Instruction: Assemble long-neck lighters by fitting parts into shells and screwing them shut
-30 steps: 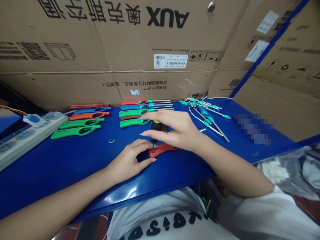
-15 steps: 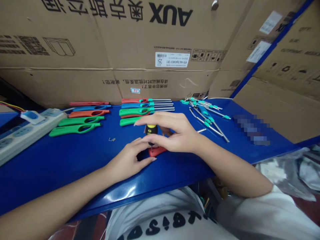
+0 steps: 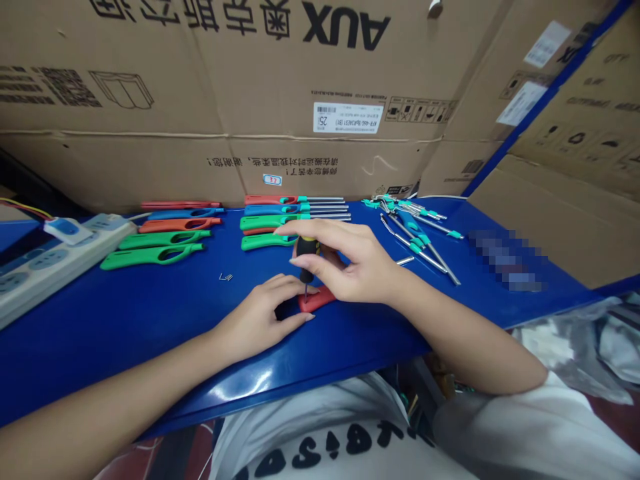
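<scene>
My right hand (image 3: 353,263) grips a black and yellow screwdriver (image 3: 307,257) between thumb and fingers. The screwdriver stands nearly upright, its thin shaft pointing down at the end of a red lighter handle (image 3: 315,301) on the blue table. That handle is partly covered by my right hand. My left hand (image 3: 265,317) steadies its near end, with the thumb on the close side and the fingers on the far side. Whether a screw sits under the tip cannot be seen.
Several coloured lighter handles (image 3: 155,257) lie at the left beside a white power strip (image 3: 70,263). Assembled lighters (image 3: 270,222) with metal tubes lie behind my hands. Loose metal tubes (image 3: 425,243) lie at the right, small metal pins (image 3: 226,277) on the left. A cardboard wall (image 3: 200,160) stands behind.
The screwdriver handle has turned in my right fingers and sits slightly higher, with more of its shaft showing. My left hand stays at the red handle.
</scene>
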Tool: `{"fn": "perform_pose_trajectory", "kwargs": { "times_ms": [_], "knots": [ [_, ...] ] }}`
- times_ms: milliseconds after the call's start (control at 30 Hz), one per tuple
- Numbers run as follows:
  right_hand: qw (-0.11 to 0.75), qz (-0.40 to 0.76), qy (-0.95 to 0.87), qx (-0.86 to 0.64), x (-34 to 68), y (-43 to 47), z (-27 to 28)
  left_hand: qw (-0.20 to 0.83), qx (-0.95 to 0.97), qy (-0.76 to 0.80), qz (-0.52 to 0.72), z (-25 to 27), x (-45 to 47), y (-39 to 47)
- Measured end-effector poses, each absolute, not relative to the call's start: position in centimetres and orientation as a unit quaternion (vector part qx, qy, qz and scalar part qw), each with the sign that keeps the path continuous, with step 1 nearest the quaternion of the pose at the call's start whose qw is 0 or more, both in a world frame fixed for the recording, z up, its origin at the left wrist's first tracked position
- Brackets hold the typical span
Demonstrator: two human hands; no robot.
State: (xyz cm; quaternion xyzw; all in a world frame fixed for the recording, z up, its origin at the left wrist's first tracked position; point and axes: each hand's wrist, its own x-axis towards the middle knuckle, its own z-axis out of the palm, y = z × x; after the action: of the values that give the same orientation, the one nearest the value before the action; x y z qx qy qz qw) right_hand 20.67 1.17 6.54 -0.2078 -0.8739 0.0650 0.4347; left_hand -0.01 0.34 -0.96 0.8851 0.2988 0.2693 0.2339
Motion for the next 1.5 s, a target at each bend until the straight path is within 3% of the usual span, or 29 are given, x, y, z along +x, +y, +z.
{"fn": "perform_pose_trajectory", "kwargs": {
  "times_ms": [233,567,933,1200,1300,1500],
  "knots": [
    [0.449,-0.11,-0.867,-0.186,20.9,1.3,5.9,0.216,0.891,0.3,0.265,-1.2,0.0,0.4],
    [0.376,0.116,-0.895,-0.209,21.1,0.7,6.6,0.229,0.885,0.296,0.277,-0.7,0.1,0.2],
    [0.44,-0.034,-0.874,-0.202,21.3,1.3,6.2,0.221,0.886,0.304,0.271,-1.2,0.0,0.3],
    [0.415,0.178,-0.876,-0.17,20.9,0.7,6.4,0.24,0.882,0.3,0.272,-0.8,0.1,0.1],
    [0.443,0.133,-0.872,-0.16,20.7,0.8,6.1,0.237,0.882,0.297,0.279,-1.1,0.0,0.2],
    [0.467,-0.067,-0.868,-0.153,21.0,1.1,5.7,0.244,0.882,0.294,0.276,-1.1,0.0,0.2]
  ]
}}
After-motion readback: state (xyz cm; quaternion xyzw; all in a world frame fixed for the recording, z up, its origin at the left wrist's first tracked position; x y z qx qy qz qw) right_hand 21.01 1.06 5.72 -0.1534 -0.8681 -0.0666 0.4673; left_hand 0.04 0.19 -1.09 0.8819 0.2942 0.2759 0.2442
